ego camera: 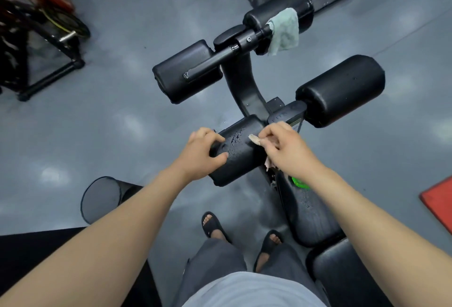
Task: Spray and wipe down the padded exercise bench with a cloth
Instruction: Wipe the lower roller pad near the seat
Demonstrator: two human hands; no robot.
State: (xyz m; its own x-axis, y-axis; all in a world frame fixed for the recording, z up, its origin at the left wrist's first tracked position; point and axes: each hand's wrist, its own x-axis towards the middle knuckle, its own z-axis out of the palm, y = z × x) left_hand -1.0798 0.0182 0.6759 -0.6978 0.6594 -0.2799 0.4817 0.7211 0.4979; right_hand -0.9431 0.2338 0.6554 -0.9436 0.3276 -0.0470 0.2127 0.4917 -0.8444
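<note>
The black padded bench (310,211) runs from lower right toward the centre, its seat speckled with droplets. At its near end a black roller pad (238,152), wet with spray drops, lies between my hands. My left hand (203,151) grips the pad's left end with curled fingers. My right hand (281,146) holds a small beige cloth (254,140) bunched in its fingers against the pad's right side; part of the cloth hangs below the hand. A pale green cloth (285,30) drapes over a far roller pad (276,12). No spray bottle is in sight.
Two more black roller pads (342,90) (186,72) stick out from the bench's post. A round mesh bin (101,199) stands on the grey floor at lower left. An exercise bike (36,25) is at far left, a red mat (439,199) at right. My sandalled feet (242,235) are beside the bench.
</note>
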